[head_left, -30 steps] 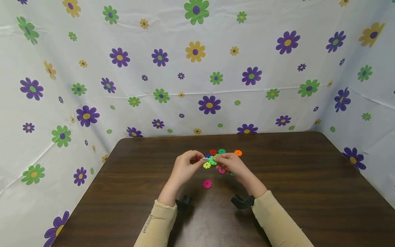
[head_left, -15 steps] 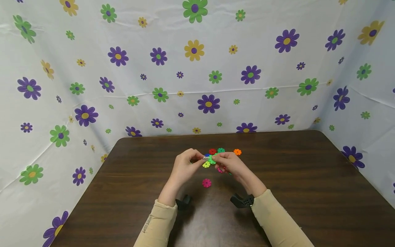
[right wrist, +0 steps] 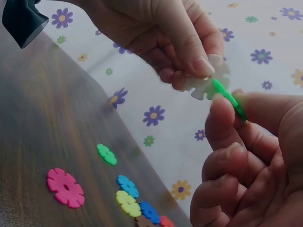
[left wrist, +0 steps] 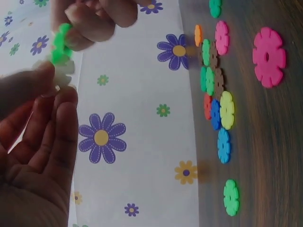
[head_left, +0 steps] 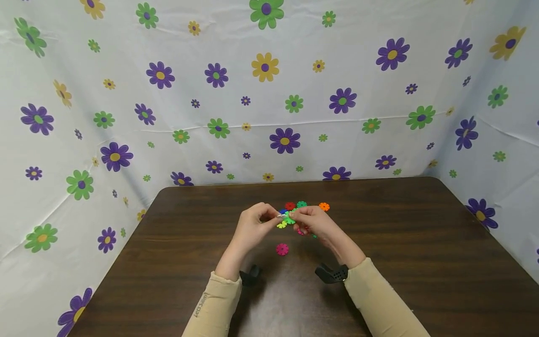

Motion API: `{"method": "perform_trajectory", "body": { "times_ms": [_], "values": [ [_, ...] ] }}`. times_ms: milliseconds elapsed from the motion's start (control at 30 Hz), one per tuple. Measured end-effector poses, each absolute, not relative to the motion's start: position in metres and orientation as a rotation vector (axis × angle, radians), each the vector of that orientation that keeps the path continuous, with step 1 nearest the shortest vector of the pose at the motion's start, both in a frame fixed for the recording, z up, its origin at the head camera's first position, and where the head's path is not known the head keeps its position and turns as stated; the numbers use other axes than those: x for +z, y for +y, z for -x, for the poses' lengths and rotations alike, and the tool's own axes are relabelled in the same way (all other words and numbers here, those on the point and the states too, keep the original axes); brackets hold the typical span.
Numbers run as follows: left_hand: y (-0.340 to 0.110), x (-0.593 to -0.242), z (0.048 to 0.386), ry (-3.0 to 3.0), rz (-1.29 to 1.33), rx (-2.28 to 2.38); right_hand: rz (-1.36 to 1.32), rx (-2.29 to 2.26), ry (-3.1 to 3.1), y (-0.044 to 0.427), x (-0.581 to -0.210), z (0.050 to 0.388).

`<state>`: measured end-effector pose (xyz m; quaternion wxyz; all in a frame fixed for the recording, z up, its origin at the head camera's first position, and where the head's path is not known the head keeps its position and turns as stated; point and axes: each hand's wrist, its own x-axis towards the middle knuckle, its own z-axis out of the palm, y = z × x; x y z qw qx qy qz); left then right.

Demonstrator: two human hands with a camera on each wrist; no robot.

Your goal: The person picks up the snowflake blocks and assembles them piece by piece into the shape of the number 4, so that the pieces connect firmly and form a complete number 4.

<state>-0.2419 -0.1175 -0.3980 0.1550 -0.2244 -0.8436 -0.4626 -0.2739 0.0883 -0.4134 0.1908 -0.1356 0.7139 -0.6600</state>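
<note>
By the fingers of the left hand (head_left: 251,227), a white notched disc (right wrist: 204,88) is pinched, and by the fingers of the right hand (head_left: 320,227) a green notched disc (right wrist: 229,99) is gripped at its edge. The two discs are brought together between the facing fingertips, and the green one is turned at an angle across the white one; whether their slots are engaged cannot be told. Both hands are raised above the table (head_left: 168,257).

Below the fingers, more discs are spread over the tabletop. A large pink disc (head_left: 282,249) is placed nearer the person than the fingers, well apart from the others. Beyond the fingers are seen a red disc (head_left: 290,206) and a teal disc (head_left: 302,204), with an orange disc (head_left: 324,206) farther to the right. In the left wrist view, a yellow disc (left wrist: 227,110), a dark blue disc (left wrist: 216,114) and brown discs (left wrist: 218,83) are shown clustered below the fingers, near a light blue disc (left wrist: 224,145); a loose bright green disc (left wrist: 231,197) is set apart. Behind everything, a flowered cloth (head_left: 189,140) is hung.
</note>
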Motion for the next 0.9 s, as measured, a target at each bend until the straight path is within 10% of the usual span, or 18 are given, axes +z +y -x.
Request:
{"method": "perform_trajectory", "body": {
  "times_ms": [900],
  "values": [
    [-0.122,-0.399,0.239,-2.610,0.589,-1.428,0.471,-1.711,2.267,0.094,-0.412,0.275]
  ]
}}
